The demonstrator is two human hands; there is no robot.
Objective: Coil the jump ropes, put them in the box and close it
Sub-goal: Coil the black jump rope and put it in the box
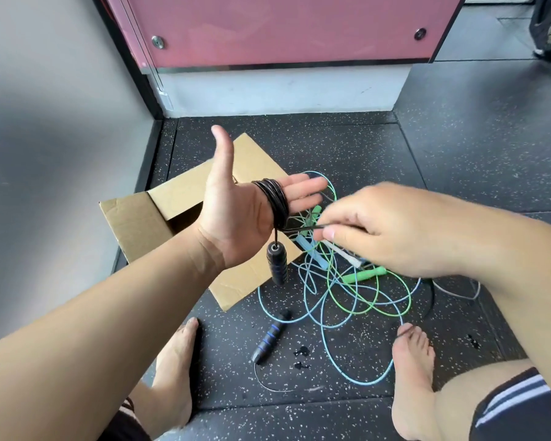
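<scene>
Speckled dark gym floor [458, 154], with bare feet [172, 377] at the bottom. Between them, a black handle [271, 337] with blue rings lies on the floor. A bit further out is a messy tangle of blue rope [323, 329] and green rope [395, 300], loose and uncoiled, right beside the box [134, 224]. Over that, the left hand [236, 218] is held flat, palm up, thumb sticking out. The black rope [272, 198] is wound several times round its fingers, and the other handle [276, 262] dangles below the palm. The right hand [385, 227] pinches the free strand, pulled taut just beside the coil. The cardboard box sits open behind the left hand, its inside mostly hidden by the arm. Pink panel [283, 27] at the back.
</scene>
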